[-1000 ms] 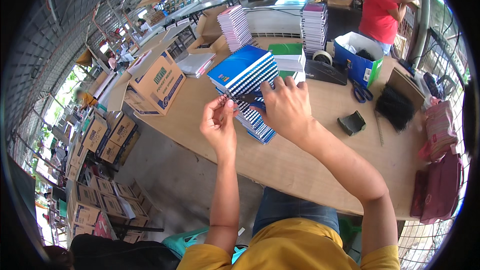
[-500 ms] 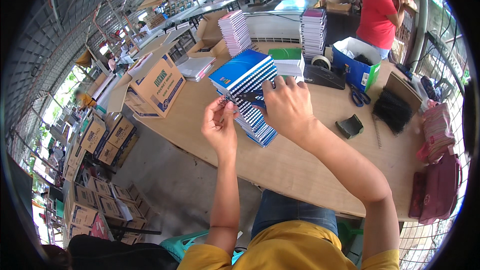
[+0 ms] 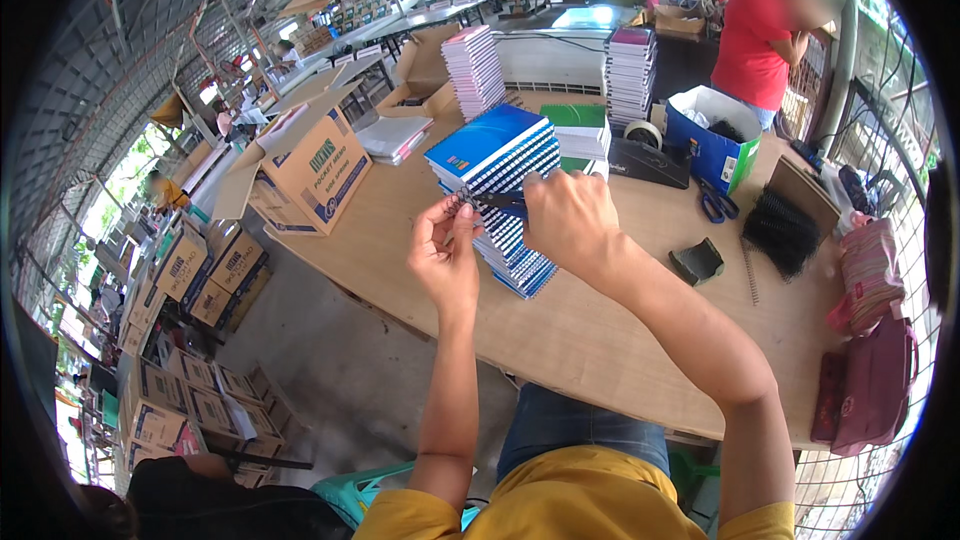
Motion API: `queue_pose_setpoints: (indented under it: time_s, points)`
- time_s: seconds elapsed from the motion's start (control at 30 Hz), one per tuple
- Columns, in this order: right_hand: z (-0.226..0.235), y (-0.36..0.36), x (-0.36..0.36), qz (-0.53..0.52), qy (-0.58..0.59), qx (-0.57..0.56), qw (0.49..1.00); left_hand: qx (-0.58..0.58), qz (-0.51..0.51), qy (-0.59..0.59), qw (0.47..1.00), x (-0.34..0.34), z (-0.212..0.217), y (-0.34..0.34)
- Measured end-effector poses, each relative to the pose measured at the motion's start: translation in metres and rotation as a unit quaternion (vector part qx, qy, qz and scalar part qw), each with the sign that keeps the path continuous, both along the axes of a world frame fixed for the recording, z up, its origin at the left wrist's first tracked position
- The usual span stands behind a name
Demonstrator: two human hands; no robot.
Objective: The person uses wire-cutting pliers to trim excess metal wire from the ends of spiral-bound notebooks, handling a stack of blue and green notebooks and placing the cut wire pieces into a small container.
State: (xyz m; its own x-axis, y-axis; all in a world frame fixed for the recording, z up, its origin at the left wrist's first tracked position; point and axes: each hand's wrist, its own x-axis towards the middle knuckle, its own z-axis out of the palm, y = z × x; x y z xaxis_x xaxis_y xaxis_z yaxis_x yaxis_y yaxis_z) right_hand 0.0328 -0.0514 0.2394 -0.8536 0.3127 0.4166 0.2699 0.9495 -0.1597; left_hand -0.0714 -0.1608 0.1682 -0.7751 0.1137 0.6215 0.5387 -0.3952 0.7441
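Observation:
A tall stack of spiral-bound notebooks (image 3: pixel 492 140) with blue covers stands on the table in front of me. At its near left corner, the fingertips of my left hand (image 3: pixel 445 245) pinch the loose end of a dark wire coil (image 3: pixel 462 202). My right hand (image 3: pixel 575 212) is closed round a pair of scissors (image 3: pixel 498 200), mostly hidden by the fingers. Their dark blades point left along the stack's side, with the tip close to the coil and my left fingertips. Whether the blades touch the wire is too small to tell.
On the table (image 3: pixel 620 340) lie blue-handled scissors (image 3: pixel 716 202), a small dark holder (image 3: pixel 697 260) and a bundle of black coils (image 3: pixel 782 235). Behind are more notebook stacks (image 3: pixel 474 70), a tape roll (image 3: pixel 643 132) and a blue-white box (image 3: pixel 715 145). A carton (image 3: pixel 315 175) stands left; a person (image 3: pixel 755 40) is at far right.
My right hand's fingers have drawn closer together, and the scissor blades look narrower. The left hand keeps its pinch at the coil. The whole view has shifted slightly.

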Motion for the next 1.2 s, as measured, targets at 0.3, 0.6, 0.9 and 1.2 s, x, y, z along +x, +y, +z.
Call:
queue_pose_setpoints:
  time_s: [0.3, 0.6, 0.9, 1.2]
  points:
    - [0.003, -0.005, 0.008, -0.033, 0.100, 0.066, 0.992, -0.030, -0.023, 0.047, 0.998, -0.004, 0.006, -0.010]
    - [0.009, 0.000, -0.001, 0.004, 0.028, 0.003, 1.000, -0.044, 0.004, 0.071, 0.996, -0.006, 0.004, -0.009]
    - [-0.023, 0.056, 0.072, 0.058, 0.258, -0.351, 0.898, -0.040, -0.041, 0.021, 0.998, 0.060, -0.005, -0.004]
    - [-0.133, 0.104, 0.228, 0.083, 0.606, -0.696, 0.377, -0.132, -0.330, 0.124, 0.926, 0.089, 0.013, 0.274]
